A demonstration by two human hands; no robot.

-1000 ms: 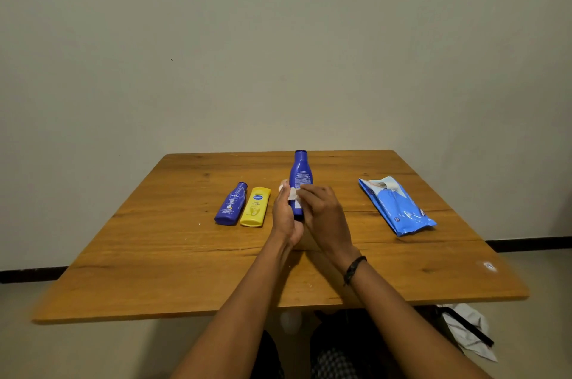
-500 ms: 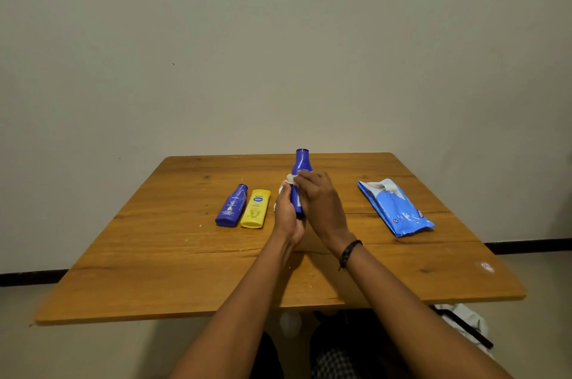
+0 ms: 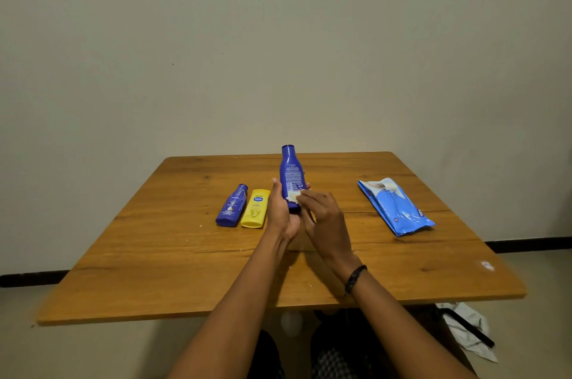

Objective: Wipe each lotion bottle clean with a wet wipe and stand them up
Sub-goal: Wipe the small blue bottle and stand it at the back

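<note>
Left to right on the table (image 3: 173, 254): a small blue Nivea lotion bottle (image 3: 232, 206) lay flat, cap pointing away, with a yellow Vaseline lotion bottle (image 3: 255, 208) flat just beside it on its right, the two side by side and possibly touching. Neither had been stood up. At centre the left hand (image 3: 280, 213) was clamped around the lower body of a taller blue lotion bottle (image 3: 290, 174), held upright above the table, back label toward the camera. The right hand (image 3: 323, 216) pressed a small white wet wipe (image 3: 294, 196) against the bottle's lower label with pinched fingertips. Risk, as judged: a wet plastic surface may slip in the one-hand grip, and a drop would land near the two lying bottles and knock them. The wipe looked small and bunched, so coverage of the neck and cap may be missed. Tall narrow bottles could also tip when set down on the base. Well to the right lay a blue wet wipe pack (image 3: 396, 208), flap apparently open; wipes may dry out if left so. Surface: wood-grain top, flat, with pale specks and a small white mark near the right front edge. Room: plain pale wall (image 3: 278, 53), dark skirting, pale floor with a crumpled cloth (image 3: 467, 330) at lower right.
</note>
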